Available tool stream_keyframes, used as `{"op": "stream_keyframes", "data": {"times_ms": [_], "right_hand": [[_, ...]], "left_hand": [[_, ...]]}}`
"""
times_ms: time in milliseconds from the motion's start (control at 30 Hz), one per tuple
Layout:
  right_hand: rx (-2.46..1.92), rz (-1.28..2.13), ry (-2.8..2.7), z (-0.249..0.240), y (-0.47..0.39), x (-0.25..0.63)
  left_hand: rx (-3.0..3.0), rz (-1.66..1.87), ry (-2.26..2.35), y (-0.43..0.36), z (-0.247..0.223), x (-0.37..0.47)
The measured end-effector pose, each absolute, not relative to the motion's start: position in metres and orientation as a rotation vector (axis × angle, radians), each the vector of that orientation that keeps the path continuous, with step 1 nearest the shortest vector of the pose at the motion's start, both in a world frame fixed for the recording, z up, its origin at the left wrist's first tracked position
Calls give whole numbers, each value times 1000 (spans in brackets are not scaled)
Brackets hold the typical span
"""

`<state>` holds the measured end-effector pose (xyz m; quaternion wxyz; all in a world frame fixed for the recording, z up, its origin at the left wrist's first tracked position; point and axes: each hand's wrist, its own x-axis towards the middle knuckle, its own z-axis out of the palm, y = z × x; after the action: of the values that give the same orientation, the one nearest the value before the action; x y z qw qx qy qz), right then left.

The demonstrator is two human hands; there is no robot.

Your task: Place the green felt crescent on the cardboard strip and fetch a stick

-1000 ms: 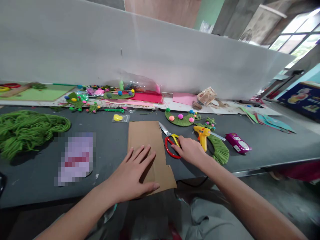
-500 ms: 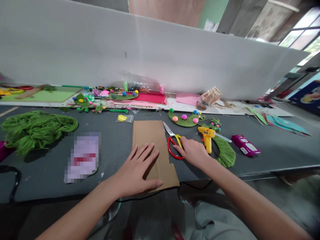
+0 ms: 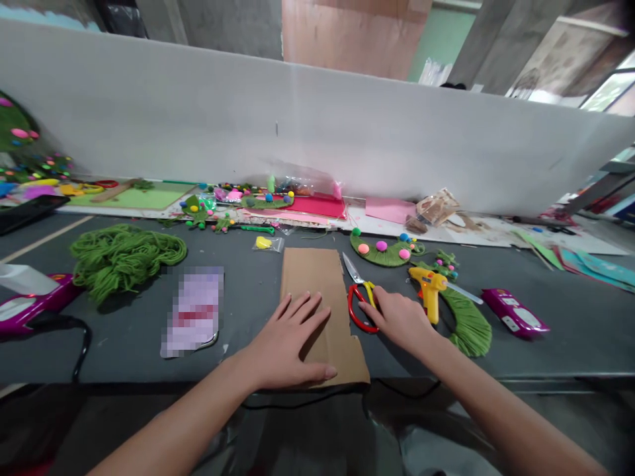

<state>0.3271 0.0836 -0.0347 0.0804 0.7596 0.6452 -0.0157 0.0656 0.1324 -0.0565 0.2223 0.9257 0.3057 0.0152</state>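
Observation:
My left hand (image 3: 292, 344) lies flat on a brown cardboard piece (image 3: 317, 268), fingers spread. The cardboard reaches the table's near edge and has a notch cut low on its right side. Just right of it, my right hand (image 3: 399, 317) is closed on the yellow-and-red handles of a pair of scissors (image 3: 354, 268). The scissors lie along the table, blades pointing away and close to the cardboard's right edge. A yellow glue gun (image 3: 430, 291) rests right of my right hand, partly over a green yarn-wrapped arc (image 3: 471, 324).
Green yarn (image 3: 124, 258) and a blurred-out purple item (image 3: 196, 314) lie to the left. A pompom-decorated green crescent (image 3: 381, 252) sits behind the scissors. A purple packet (image 3: 514, 313) is at right. Craft supplies line the base of a white partition (image 3: 198, 112).
The camera view has turned left, so everything appears shifted right and slightly down. Both hands keep their places on the cardboard and scissors.

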Motion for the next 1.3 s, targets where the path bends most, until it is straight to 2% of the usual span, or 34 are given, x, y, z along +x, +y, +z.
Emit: {"op": "stream_keyframes", "data": {"times_ms": [400,867,967,1167,1300], "right_hand": [[2279,13,1851,-34,82,317],[2375,-183,1871,-31,89,325],[2366,-211,1873,-32,90,323],[2331,-296,1835,-36,98,314],[2315,-357,1828,-42,100,312]], "left_hand": [[2541,48,826,132,-56,65],[2529,235,867,135,-49,63],[2512,366,1046,174,-37,55],[2463,530,1568,325,-4,32],[2448,616,1737,398,5,26]]}}
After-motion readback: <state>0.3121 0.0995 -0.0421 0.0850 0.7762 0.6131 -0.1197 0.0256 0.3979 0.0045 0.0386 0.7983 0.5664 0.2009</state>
